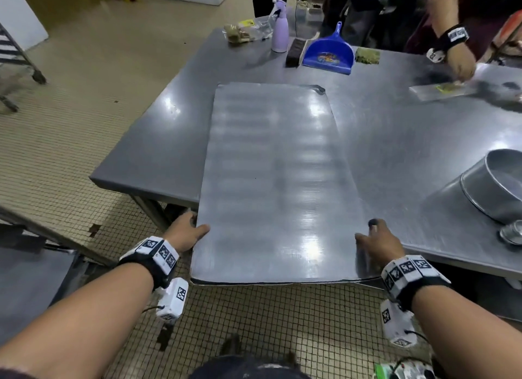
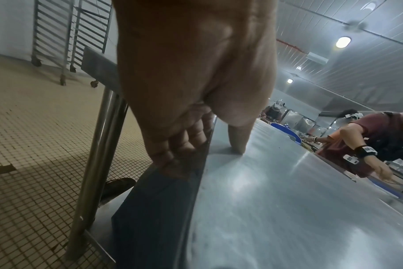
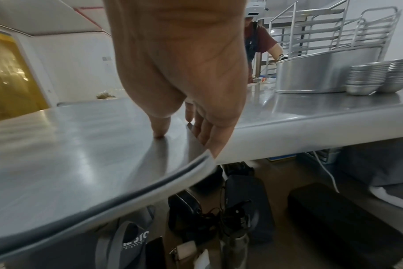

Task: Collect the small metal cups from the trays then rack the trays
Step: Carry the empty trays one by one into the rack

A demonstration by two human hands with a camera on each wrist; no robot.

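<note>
Large flat metal tray [image 1: 271, 181] lies lengthwise on steel worktop [image 1: 395, 141], near end overhanging worktop edge above tiled floor [image 1: 70, 124]; left hand [image 1: 185, 233] grips tray's near-left edge, thumb on top; right hand [image 1: 377, 241] holds near-right edge, thumb on top; blue dustpan [image 1: 329, 53], brush [image 1: 293, 52] and lilac spray bottle [image 1: 279, 28] at far end; metal tub [image 1: 497, 186] at right; another person's hand [image 1: 460, 65] far right.

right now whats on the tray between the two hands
Nothing: the head view shows only bare metal of the large flat steel tray between the left hand and right hand, which grip its side edges.
</note>
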